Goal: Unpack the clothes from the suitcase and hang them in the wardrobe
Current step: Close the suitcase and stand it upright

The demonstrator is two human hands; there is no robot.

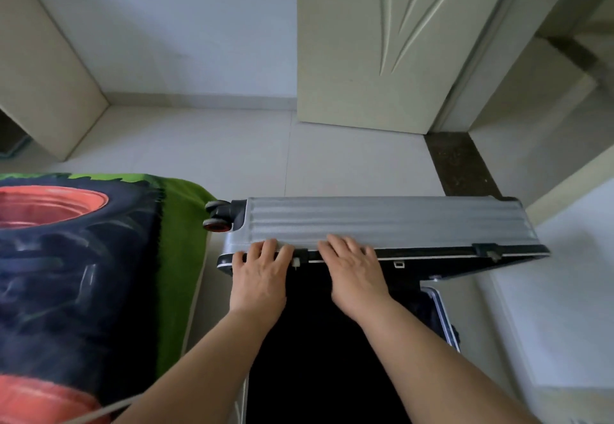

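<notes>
Suitcase: the suitcase [439, 310] is placed on the floor at 6 o'clock of the view, with its wheels [217, 215] turned to 9 o'clock.
Lid: the silver lid [382, 220] is raised partly, and its ribbed wall is turned toward the camera.
Left hand: the left hand [259, 274] is laid over the lid's rim near the wheel corner; the rim is grasped with lightly bent fingers.
Right hand: the right hand [355, 274] is set just beside it at 3 o'clock, and the same rim is grasped; its thumb is hidden.
Step in hand: the opening of the suitcase is judged to be under way; no garment is taken out yet.
Next move: the lid probably must be swung fully back toward 12 o'clock, so that the clothes can be reached.
Surroundings: a bed blanket [66, 274] is seen at 9 o'clock, a door [382, 41] at 1 o'clock, and a beige panel [43, 67] at 10 o'clock.
Hidden: the interior [315, 340] is only a black area, so no clothes can be made out; it cannot be told whether the panel belongs to the wardrobe.
</notes>
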